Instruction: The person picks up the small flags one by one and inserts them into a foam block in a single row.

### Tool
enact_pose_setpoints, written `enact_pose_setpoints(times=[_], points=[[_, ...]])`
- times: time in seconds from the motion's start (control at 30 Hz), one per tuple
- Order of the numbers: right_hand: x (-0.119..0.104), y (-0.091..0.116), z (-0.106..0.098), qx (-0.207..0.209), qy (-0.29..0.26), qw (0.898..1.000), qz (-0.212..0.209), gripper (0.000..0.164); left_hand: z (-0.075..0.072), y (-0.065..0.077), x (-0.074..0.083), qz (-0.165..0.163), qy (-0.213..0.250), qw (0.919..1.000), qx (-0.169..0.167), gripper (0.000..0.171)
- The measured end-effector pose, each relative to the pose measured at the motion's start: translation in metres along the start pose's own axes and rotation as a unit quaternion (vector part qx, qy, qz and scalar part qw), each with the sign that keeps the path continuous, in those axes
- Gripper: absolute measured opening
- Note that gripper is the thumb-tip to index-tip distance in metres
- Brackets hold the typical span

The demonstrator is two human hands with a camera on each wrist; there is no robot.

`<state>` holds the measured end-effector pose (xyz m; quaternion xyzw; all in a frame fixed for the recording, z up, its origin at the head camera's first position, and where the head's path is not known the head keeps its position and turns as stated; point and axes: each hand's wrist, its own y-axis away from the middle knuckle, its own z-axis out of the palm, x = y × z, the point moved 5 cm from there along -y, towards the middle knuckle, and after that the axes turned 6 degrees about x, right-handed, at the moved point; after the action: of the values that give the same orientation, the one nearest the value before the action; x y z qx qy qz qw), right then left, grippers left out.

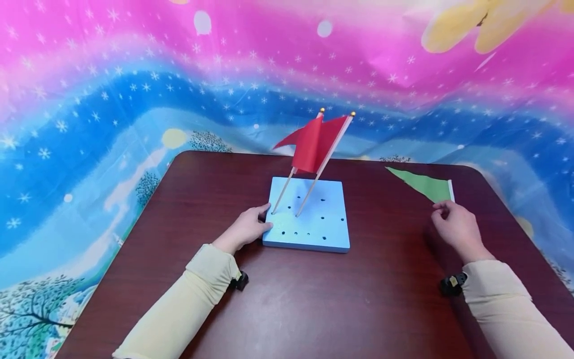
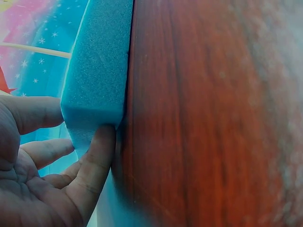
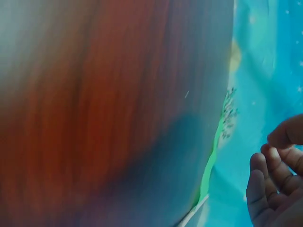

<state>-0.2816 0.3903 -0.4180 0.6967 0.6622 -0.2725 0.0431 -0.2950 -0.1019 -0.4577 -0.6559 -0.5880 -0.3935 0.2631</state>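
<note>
In the head view my left hand (image 1: 244, 227) is at the left side of a light blue foam board (image 1: 309, 239) with several holes. The left wrist view shows the thumb on the board's (image 2: 97, 80) top edge near a corner and another finger (image 2: 94, 163) against its side. Two red flags (image 1: 307, 149) on thin sticks stand tilted in the board's holes. My right hand (image 1: 459, 227), fingers loosely bent, hovers over the table beside a green flag (image 1: 426, 184) lying flat. In the right wrist view nothing shows between its fingers, and the green flag (image 3: 208, 165) appears apart from them.
A dark reddish-brown table (image 1: 314, 309) with rounded far corners carries everything. Behind it hangs a pink and blue backdrop (image 1: 269, 65) with snowflakes and trees. The red flags have gold-coloured tips and rise above the table's far edge.
</note>
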Motion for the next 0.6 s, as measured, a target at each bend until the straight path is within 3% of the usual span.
enact_pose_setpoints(times=[0.3,0.6], points=[[0.035,0.004,-0.018,-0.025,0.045,0.995,0.084,0.034,0.002,0.002,-0.003,0.002,0.003,1.0,0.004,0.066],[0.056,0.007,-0.02,-0.077,0.06,0.991,0.092,0.04,0.001,0.002,-0.001,0.003,0.001,1.0,0.003,0.065]])
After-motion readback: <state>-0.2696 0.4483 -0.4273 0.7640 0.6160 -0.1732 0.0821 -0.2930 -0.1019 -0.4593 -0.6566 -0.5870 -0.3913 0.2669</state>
